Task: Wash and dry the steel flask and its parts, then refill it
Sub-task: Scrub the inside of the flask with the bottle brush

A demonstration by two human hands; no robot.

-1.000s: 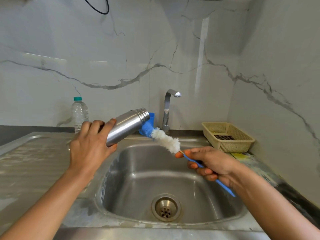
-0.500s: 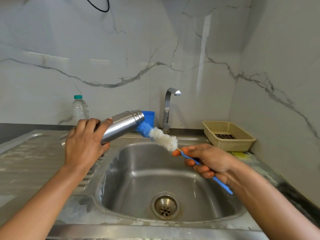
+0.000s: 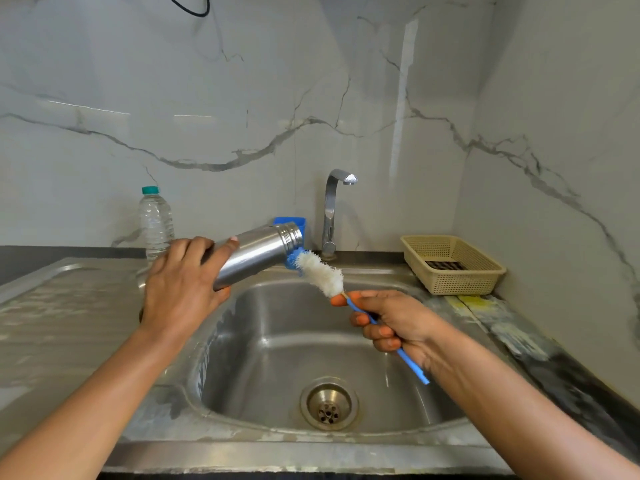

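My left hand grips the steel flask by its lower body, holding it tilted with its open threaded mouth pointing right over the sink. My right hand holds a bottle brush by its thin blue handle. The brush has a white fluffy head with a blue tip, and that tip sits at the flask's mouth. Both are above the left rear part of the steel sink basin.
A clear plastic water bottle with a green cap stands at the back left. The tap rises behind the basin, with a blue object beside it. A beige plastic basket sits at the back right. The drain lies in the basin floor.
The brush's blue tip has gone further into the flask's mouth. Both hands shifted slightly, the flask staying tilted over the sink.
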